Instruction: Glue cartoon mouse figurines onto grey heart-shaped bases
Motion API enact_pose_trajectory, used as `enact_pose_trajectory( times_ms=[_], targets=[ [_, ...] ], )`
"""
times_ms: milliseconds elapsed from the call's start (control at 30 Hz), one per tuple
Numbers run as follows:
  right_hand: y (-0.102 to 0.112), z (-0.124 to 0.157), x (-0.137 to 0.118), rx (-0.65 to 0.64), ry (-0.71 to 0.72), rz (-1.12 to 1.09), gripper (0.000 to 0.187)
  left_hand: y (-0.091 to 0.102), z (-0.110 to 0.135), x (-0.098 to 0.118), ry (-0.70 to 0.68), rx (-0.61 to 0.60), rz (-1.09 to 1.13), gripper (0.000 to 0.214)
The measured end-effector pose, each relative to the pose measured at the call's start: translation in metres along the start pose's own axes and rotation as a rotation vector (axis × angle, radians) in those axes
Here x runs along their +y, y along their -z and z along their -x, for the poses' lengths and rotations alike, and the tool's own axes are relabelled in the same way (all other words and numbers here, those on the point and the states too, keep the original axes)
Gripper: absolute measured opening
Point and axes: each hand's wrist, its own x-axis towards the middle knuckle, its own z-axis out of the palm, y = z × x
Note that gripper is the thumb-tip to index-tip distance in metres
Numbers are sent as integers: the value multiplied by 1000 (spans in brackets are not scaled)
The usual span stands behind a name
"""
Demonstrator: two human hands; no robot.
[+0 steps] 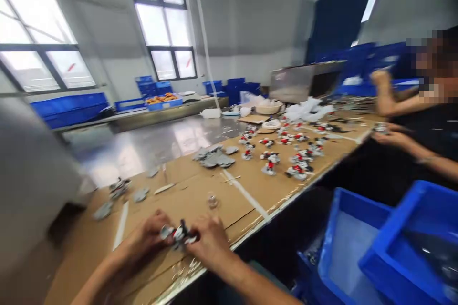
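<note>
Between my two hands, just above the cardboard-covered table (193, 219), is a small black, white and red figurine (180, 234). My left hand (153, 231) grips its left end, by a pale grey part. The fingers of my right hand (209, 238) pinch its dark right end. A small clear container (212, 201) stands on the cardboard just beyond my right hand. Grey flat pieces (213, 156) lie in a pile farther back. Several similar figurines (270, 164) stand or lie to the right of that pile. Fine detail on the held figurine is blurred.
A thin pale tool (164, 188) and loose grey pieces (140, 194) lie on the left. Blue bins (343, 248) stand below the table edge at right. A co-worker's hand (390, 134) holds something small at the far right. White plastic bags (307, 109) lie at the back.
</note>
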Motion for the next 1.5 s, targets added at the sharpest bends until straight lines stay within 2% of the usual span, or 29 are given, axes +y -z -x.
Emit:
enact_pose_trajectory(
  times_ms=[67,167,300,700,1000,1200,1367,1500],
  targets=[
    [-2,0,-1,-36,35,-15,9,9,14,-7,56,53,33,42],
    [3,-1,0,-72,59,-21,11,16,20,-18,84,149,52,37],
    [7,0,2,-98,85,-16,13,9,19,-22,51,169,63,32],
    [2,-2,9,-117,101,-42,14,-2,0,-7,-139,53,60,33],
    [1,-1,12,-114,108,-52,17,-1,-3,-13,-181,34,-33,33],
    [1,1,14,-95,131,-58,23,-3,0,-15,-196,63,-91,31],
    [0,7,20,-68,133,-75,32,-4,1,-19,-203,75,-106,29],
    [-1,9,21,-59,133,-73,32,-5,1,-19,-203,78,-97,28]
  ],
)
